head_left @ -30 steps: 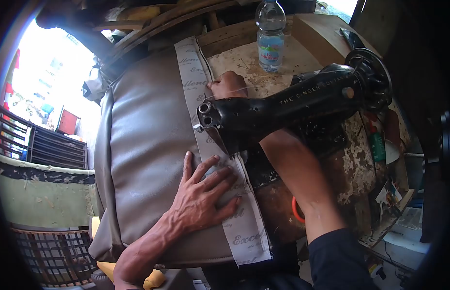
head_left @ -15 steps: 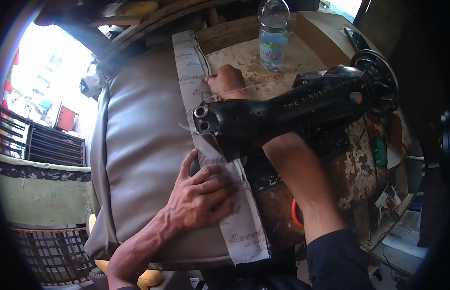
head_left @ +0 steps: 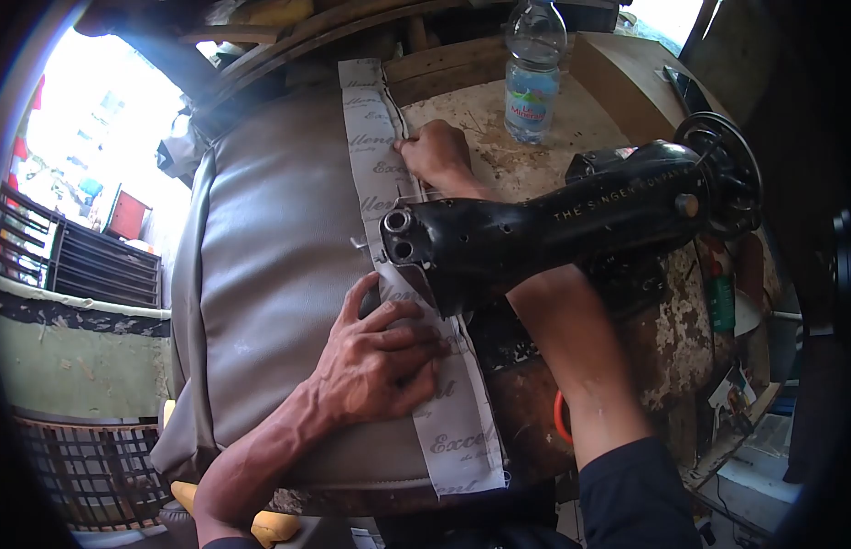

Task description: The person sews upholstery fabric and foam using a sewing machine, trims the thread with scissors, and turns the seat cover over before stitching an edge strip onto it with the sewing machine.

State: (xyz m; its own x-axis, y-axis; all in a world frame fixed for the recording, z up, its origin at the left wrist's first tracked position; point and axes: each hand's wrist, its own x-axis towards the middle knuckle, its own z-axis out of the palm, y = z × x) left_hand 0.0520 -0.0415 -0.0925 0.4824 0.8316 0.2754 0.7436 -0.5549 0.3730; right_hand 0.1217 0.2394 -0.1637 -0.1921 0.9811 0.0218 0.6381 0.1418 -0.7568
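Note:
A black sewing machine (head_left: 572,215) lettered "The Singer Company" reaches across the work, its head over a pale strip (head_left: 457,430) printed with "Excellent". This strip runs along the edge of a brown leather-like cover (head_left: 270,247). In front of the machine head, my left hand (head_left: 375,361) lies on the strip and cover, fingers spread, the index fingertip close to the head. My right hand (head_left: 436,154) is behind the machine, its forearm passing under the machine arm. Its fingers are curled, with the thumb at the strip's edge. The needle area is hidden behind the machine head.
A water bottle (head_left: 533,87) stands on the worn tabletop (head_left: 471,87) at the back, beside a cardboard box (head_left: 618,78). An orange-red ring-shaped handle (head_left: 562,416) shows by my right forearm. A green bottle (head_left: 721,297) is at the right, below the handwheel (head_left: 723,174).
The view has shifted slightly, so the machine and bottle appear farther right and lower. Relative to the machine, my left hand and the strip have moved a little forward, toward the head.

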